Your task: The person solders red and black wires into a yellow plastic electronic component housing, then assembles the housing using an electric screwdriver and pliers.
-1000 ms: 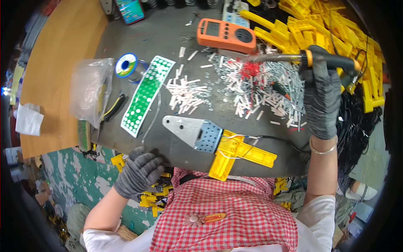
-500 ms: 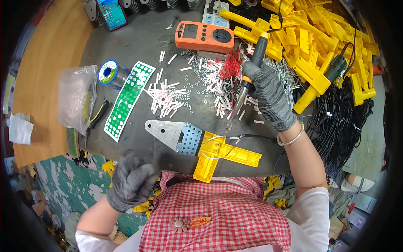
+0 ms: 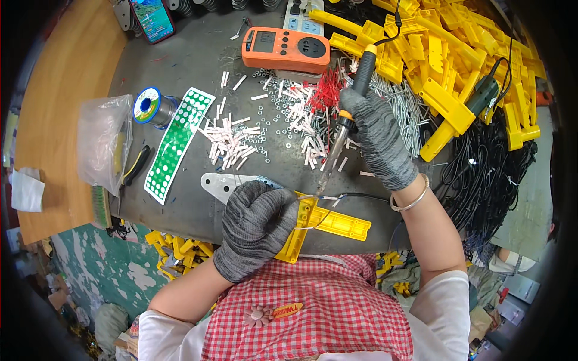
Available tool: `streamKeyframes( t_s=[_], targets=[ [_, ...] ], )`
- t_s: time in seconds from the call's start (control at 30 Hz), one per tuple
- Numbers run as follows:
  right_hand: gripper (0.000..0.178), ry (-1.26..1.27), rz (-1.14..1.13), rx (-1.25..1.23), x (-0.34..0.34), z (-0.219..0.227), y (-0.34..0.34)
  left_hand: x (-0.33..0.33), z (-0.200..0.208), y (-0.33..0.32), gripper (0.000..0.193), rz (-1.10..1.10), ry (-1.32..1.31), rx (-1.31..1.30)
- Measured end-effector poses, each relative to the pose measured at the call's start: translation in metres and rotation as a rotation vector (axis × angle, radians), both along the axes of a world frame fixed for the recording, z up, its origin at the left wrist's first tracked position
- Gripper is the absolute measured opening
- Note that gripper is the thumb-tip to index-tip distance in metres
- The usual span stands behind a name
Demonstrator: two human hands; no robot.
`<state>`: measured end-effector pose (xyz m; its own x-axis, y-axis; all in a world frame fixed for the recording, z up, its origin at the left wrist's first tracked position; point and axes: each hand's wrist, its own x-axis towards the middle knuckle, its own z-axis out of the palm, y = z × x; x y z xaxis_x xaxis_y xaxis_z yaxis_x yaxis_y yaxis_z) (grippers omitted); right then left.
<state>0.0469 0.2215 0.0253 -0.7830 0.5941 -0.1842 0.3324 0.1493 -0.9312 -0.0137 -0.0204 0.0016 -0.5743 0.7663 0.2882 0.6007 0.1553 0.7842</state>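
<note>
1. A soldering iron (image 3: 352,102) with a yellow-and-black handle is gripped by the right hand (image 3: 376,135), which wears a grey knit glove; the fingers are closed around the handle, and the shaft is tilted down and to the left.
2. The iron's tip is brought to the near end of a yellow plastic part (image 3: 328,224), where a thin black wire (image 3: 361,196) and a strand of solder wire meet it.
3. The yellow plastic part is lain on the near edge of the dark workbench (image 3: 198,54), just in front of the red-checked apron.
4. The left end of that part is covered and pressed down by the left hand (image 3: 256,225), also grey-gloved, with the fingers curled over it; whether anything is pinched between the fingertips cannot be told.
5. A flat metal bracket (image 3: 220,183) is seen just beyond the left hand, partly hidden by it.
6. Small white sleeves, nuts and red-tipped leads (image 3: 325,90) are scattered across the middle of the bench.
7. An orange socket meter (image 3: 286,49) is set at the far side.
8. A spool of solder (image 3: 147,105) and a green perforated strip (image 3: 177,141) are placed to the left, beside a clear plastic bag (image 3: 105,141).
9. A heap of yellow plastic parts (image 3: 445,54) is piled at the right, with black cables (image 3: 487,162) below it.
</note>
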Motion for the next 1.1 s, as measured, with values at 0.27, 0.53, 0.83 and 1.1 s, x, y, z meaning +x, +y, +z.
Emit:
streamKeyframes(
  t_s=[0.27, 0.53, 0.83, 1.1],
  targets=[
    [0.048, 0.053, 0.002, -0.027, -0.002, -0.006, 0.000, 0.001, 0.000, 0.004, 0.016, 0.022, 0.036, 0.022],
    [0.042, 0.078, 0.086, 0.106, 0.003, -0.017, 0.007, 0.003, -0.004, 0.006, 0.017, 0.028, 0.053, 0.006],
    [0.040, 0.191, 0.031, 0.091, 0.012, -0.016, 0.006, 0.013, 0.016, -0.012, 0.021, -0.044, 0.108, -0.007],
    [0.044, 0.037, -0.010, -0.152, 0.032, -0.007, -0.025, 0.027, -0.001, -0.025, 0.028, -0.106, 0.214, -0.073]
  ],
)
